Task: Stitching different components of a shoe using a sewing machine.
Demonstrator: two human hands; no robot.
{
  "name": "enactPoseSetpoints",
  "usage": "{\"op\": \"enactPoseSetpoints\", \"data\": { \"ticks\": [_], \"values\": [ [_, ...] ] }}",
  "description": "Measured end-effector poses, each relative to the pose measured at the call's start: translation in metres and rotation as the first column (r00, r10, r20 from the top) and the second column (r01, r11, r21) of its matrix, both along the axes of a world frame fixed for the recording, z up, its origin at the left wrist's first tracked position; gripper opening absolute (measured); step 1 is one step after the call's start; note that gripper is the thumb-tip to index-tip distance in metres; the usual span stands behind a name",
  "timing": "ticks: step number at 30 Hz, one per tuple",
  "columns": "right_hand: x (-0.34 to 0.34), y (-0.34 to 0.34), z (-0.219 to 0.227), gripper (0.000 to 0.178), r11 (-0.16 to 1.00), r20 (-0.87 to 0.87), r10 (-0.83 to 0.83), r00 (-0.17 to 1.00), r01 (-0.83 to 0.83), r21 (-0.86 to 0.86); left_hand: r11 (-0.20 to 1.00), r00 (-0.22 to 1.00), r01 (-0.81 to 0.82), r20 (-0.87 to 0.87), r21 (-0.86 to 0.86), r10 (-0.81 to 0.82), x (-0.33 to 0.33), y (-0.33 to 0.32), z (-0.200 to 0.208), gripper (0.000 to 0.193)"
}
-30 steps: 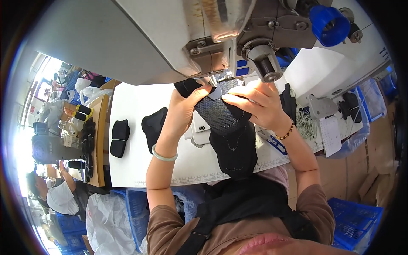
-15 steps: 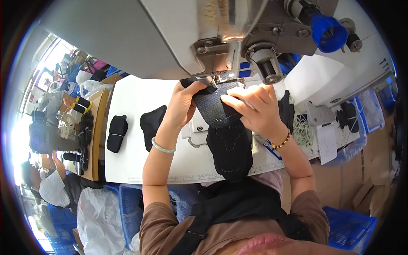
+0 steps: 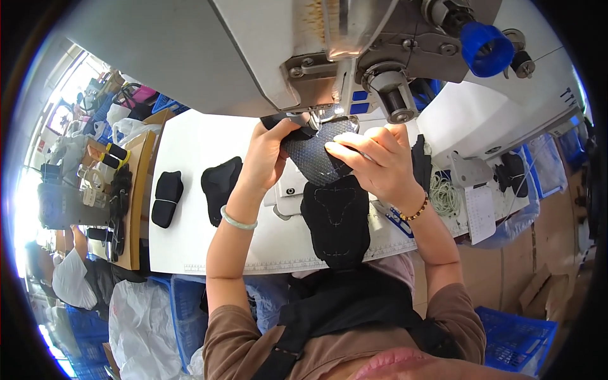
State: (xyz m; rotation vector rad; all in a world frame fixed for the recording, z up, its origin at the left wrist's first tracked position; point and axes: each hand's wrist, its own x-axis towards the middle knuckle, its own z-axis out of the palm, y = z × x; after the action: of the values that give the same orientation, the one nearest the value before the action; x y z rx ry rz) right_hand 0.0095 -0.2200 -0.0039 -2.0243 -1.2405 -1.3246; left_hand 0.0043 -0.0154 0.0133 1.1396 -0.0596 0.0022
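Under the presser foot of a sewing machine (image 3: pixel 320 120) lies a black fabric piece with a shiny, textured face (image 3: pixel 315 154). My left hand (image 3: pixel 267 155) pinches its left edge, thumb on top and the other fingers mostly hidden beneath. On its right side my right hand (image 3: pixel 383 161) grips the same piece, fingertips bent over the top. Just below, a black padded piece with pale dashed outlines (image 3: pixel 335 223) lies at the table's front edge, in front of my body. Whether the two black pieces are joined cannot be made out.
The white table (image 3: pixel 190 247) carries a tied black bundle (image 3: pixel 168 199) and a black stack (image 3: pixel 220 190) at left. A coil of pale cord (image 3: pixel 445 195) and dark cloth strips (image 3: pixel 421 166) lie at right. Blue crates (image 3: pixel 516 335) stand on the floor.
The view has shifted slightly. The textured piece sits a little farther under the machine, and more of the outlined padded piece below it shows. Both hands keep their hold.
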Motion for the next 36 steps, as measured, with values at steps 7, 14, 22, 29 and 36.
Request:
{"op": "enactPoseSetpoints", "data": {
  "ticks": [7,14,22,29,36],
  "values": [
    [-0.003,0.002,0.004,0.03,1.0,-0.015,-0.012,1.0,0.012,-0.02,0.997,0.996,-0.05,0.073,-0.06,0.054,-0.002,-0.006,-0.007,0.012],
    [-0.001,-0.002,0.0,0.032,1.0,-0.009,-0.027,1.0,0.027,0.002,0.993,0.982,-0.103,0.153,-0.062,0.111,-0.011,-0.014,-0.015,0.014],
    [0.0,-0.001,0.003,0.032,0.996,-0.006,-0.045,0.999,0.045,0.072,0.971,0.964,-0.235,0.115,-0.049,0.239,-0.018,-0.024,-0.014,0.015],
    [0.009,0.0,-0.005,0.036,0.982,-0.06,-0.084,0.995,0.093,0.163,0.893,0.877,-0.45,0.194,0.013,0.439,-0.028,-0.045,-0.014,0.016],
    [0.017,0.001,-0.005,0.037,0.957,-0.133,-0.051,0.99,0.087,0.277,0.812,0.783,-0.579,0.33,0.075,0.528,-0.023,-0.05,-0.025,0.013]
  ]
}}
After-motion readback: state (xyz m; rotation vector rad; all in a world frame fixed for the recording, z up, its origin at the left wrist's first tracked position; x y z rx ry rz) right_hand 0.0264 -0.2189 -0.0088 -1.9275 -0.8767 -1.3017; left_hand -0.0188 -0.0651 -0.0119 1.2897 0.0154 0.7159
